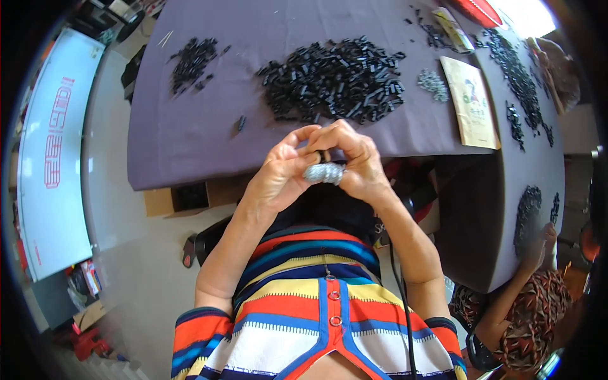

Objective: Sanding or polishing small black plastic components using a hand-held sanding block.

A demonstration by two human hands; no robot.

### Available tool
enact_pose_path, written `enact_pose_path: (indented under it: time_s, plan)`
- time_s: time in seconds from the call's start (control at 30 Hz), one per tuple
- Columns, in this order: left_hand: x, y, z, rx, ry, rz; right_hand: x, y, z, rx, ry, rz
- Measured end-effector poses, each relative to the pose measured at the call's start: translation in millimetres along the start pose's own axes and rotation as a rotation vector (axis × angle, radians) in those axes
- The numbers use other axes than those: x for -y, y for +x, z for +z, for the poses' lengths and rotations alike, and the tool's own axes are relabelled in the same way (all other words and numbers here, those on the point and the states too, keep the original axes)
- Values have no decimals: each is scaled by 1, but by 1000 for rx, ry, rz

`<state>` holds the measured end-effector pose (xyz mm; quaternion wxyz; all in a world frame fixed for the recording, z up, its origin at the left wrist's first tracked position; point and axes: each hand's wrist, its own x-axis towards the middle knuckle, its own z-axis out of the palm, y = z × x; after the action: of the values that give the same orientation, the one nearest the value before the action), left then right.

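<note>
My left hand and my right hand meet just off the table's near edge, fingers closed. Between their fingertips is a small black part, mostly covered by the fingers. A bunch of small silvery metal pieces shows below it, tucked against my right hand's curled fingers. Just beyond the hands spreads a large pile of small black parts, short and block-like. One loose black part lies to the left of that pile.
On the grey-covered table are a smaller black pile, a heap of silvery pieces and a tan printed booklet. At the right, another person's hand is by more black parts. A black cable runs down my front.
</note>
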<state>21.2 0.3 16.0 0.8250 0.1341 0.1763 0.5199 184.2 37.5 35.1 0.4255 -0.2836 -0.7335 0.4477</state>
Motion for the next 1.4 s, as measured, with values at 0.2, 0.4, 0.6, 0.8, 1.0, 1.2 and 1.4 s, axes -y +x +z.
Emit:
enact_pose_path:
  time_s: [0.2,0.4,0.6,0.8,1.0,1.2,1.4]
  plan:
    - [-8,5,4,-168,157,61,4,3,-8,39,-95,18]
    - [-42,-4,0,-355,888,427,-14,2,-64,-281,-447,119]
    - [-74,-15,-26,-582,1366,595,-48,2,-138,-451,-1019,218]
    - [-81,-17,-43,-618,1496,654,-67,11,-166,-310,-1094,243]
    - [-76,-14,-45,-599,1842,786,-80,25,-179,-130,-1221,376]
    - [-71,-12,-44,-615,2080,865,-78,17,-174,-41,-1352,201]
    - [-81,-15,-48,-704,2203,830,-85,8,-149,-195,-1500,182]
